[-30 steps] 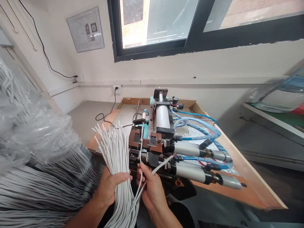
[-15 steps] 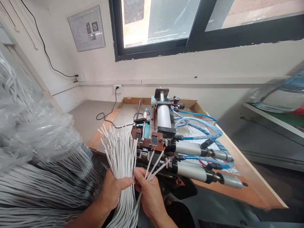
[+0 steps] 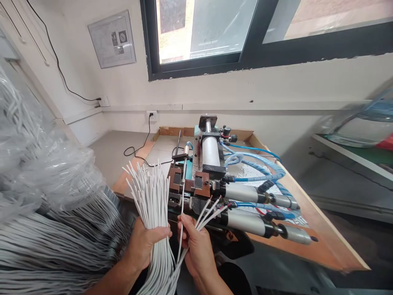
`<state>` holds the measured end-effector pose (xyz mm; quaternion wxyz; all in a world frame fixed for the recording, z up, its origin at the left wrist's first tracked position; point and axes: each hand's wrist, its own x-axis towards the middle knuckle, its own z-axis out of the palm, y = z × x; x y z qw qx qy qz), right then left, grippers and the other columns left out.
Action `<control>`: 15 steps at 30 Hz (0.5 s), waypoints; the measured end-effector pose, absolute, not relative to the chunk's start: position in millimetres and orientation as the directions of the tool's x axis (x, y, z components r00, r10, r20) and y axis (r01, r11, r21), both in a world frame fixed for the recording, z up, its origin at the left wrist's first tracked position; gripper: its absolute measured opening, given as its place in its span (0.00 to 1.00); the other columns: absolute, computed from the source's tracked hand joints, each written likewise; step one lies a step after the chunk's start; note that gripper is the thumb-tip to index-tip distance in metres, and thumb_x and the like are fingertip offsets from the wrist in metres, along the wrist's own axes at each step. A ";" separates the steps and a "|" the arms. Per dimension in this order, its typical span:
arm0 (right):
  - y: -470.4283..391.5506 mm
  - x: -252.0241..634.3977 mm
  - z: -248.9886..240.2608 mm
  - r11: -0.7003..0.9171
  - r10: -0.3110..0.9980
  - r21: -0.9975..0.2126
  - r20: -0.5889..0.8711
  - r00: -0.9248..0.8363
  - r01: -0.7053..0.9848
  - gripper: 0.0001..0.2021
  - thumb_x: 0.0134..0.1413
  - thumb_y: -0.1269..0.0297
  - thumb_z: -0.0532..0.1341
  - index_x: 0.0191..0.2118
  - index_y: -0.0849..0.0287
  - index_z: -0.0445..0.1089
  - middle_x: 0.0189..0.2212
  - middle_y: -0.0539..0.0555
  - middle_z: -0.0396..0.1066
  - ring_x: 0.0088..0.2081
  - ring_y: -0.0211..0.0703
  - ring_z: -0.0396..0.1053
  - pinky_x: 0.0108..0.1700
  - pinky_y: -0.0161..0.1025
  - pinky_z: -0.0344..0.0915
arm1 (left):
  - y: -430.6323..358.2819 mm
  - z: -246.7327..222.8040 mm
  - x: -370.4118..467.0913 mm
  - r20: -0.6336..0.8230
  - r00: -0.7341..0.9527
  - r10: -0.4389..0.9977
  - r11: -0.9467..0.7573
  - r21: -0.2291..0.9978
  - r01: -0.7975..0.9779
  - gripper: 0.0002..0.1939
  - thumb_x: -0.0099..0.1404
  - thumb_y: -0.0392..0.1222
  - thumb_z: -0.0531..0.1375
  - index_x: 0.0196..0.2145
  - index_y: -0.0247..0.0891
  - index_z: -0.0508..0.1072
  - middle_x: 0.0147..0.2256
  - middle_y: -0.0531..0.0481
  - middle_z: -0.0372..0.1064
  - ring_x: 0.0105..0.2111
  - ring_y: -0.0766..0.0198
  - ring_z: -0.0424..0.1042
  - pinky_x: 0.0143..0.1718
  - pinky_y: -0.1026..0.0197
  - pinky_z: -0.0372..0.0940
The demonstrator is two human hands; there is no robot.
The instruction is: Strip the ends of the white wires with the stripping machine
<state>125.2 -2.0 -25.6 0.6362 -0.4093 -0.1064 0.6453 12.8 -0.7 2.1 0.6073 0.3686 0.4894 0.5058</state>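
A thick bundle of white cables (image 3: 152,200) stands upright in my left hand (image 3: 145,241), whose fingers and thumb are wrapped round it. Beside it, my right hand (image 3: 196,241) pinches a single white cable (image 3: 183,200) between thumb and fingertips. Several more cables (image 3: 205,217) fan out to the right from behind that thumb, with reddish ends showing on some. Just beyond both hands is a pneumatic machine (image 3: 210,151) with brown blocks and silver cylinders; the single cable's tip lies in front of its brown blocks, and I cannot tell whether they touch.
Large heaps of grey-white cables (image 3: 55,241), partly under clear plastic wrap (image 3: 61,168), fill the left side. Blue air hoses (image 3: 260,178) loop right of the machine. A wooden-edged tray (image 3: 325,229) surrounds it. To the right is a shelf (image 3: 346,151) with a large clear bottle.
My right hand has drawn one cable away from the bundle and now holds it apart, upright, near the machine. The left hand keeps its grip on the bundle.
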 end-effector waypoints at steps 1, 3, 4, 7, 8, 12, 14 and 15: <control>-1.6 125.2 -25.0 -0.169 0.908 -0.656 -0.393 0.142 -0.736 0.13 0.32 0.59 0.69 0.20 0.64 0.68 0.14 0.46 0.61 0.15 0.26 0.48 0.15 0.27 0.41 | -0.4 2.0 12.6 -0.221 0.012 0.975 0.217 0.942 -0.254 0.06 0.40 0.29 0.63 0.21 0.31 0.74 0.19 0.51 0.70 0.21 0.63 0.68 0.25 0.62 0.63; -0.9 125.1 -24.7 -0.172 0.905 -0.654 -0.400 0.143 -0.737 0.14 0.31 0.59 0.69 0.20 0.64 0.68 0.14 0.45 0.60 0.14 0.26 0.48 0.15 0.27 0.40 | 0.2 1.8 12.6 -0.211 0.017 0.977 0.208 0.946 -0.247 0.05 0.40 0.29 0.63 0.21 0.31 0.74 0.19 0.51 0.70 0.21 0.64 0.67 0.26 0.63 0.62; -0.6 124.9 -24.9 -0.174 0.904 -0.653 -0.402 0.143 -0.737 0.14 0.30 0.59 0.69 0.19 0.64 0.68 0.14 0.45 0.60 0.14 0.26 0.47 0.15 0.27 0.40 | 0.3 1.8 12.8 -0.201 0.019 0.979 0.200 0.950 -0.242 0.05 0.41 0.29 0.63 0.21 0.31 0.73 0.19 0.51 0.70 0.21 0.64 0.67 0.26 0.63 0.62; 0.0 124.0 -27.0 -0.209 0.911 -0.638 -0.403 0.090 -0.741 0.14 0.32 0.57 0.69 0.20 0.64 0.69 0.14 0.45 0.59 0.15 0.27 0.49 0.17 0.27 0.45 | -0.8 3.6 14.5 -0.178 0.022 0.984 0.178 0.955 -0.238 0.06 0.41 0.28 0.62 0.22 0.32 0.73 0.20 0.51 0.70 0.22 0.64 0.67 0.25 0.63 0.62; -0.1 123.7 -27.9 -0.225 0.918 -0.634 -0.392 0.057 -0.740 0.14 0.34 0.57 0.68 0.22 0.63 0.70 0.14 0.45 0.58 0.16 0.27 0.50 0.18 0.28 0.47 | -1.5 4.7 15.4 -0.175 0.026 0.984 0.176 0.955 -0.239 0.07 0.41 0.28 0.62 0.23 0.32 0.73 0.21 0.51 0.71 0.22 0.63 0.67 0.25 0.63 0.62; -3.9 122.0 -30.0 -0.236 0.963 -0.712 -0.265 -0.059 -0.661 0.14 0.36 0.57 0.68 0.26 0.64 0.72 0.15 0.46 0.59 0.18 0.29 0.51 0.20 0.30 0.50 | -4.7 9.9 18.6 -0.136 0.126 0.983 0.160 0.965 -0.206 0.07 0.42 0.28 0.61 0.23 0.31 0.74 0.20 0.50 0.70 0.22 0.61 0.67 0.25 0.61 0.62; -7.6 121.1 -29.7 -0.199 0.974 -0.770 -0.225 -0.034 -0.607 0.13 0.35 0.59 0.68 0.25 0.65 0.72 0.15 0.47 0.59 0.18 0.29 0.51 0.20 0.30 0.49 | -5.9 10.7 19.1 -0.121 0.173 0.978 0.154 0.969 -0.195 0.08 0.44 0.28 0.60 0.25 0.31 0.75 0.20 0.49 0.71 0.22 0.60 0.67 0.26 0.60 0.63; -9.5 120.6 -29.3 -0.181 0.974 -0.782 -0.227 0.003 -0.596 0.13 0.36 0.59 0.68 0.24 0.65 0.72 0.15 0.46 0.59 0.18 0.29 0.50 0.20 0.30 0.48 | -6.4 10.4 19.0 -0.120 0.175 0.977 0.154 0.967 -0.202 0.09 0.44 0.28 0.60 0.26 0.31 0.75 0.21 0.49 0.71 0.23 0.60 0.68 0.27 0.60 0.63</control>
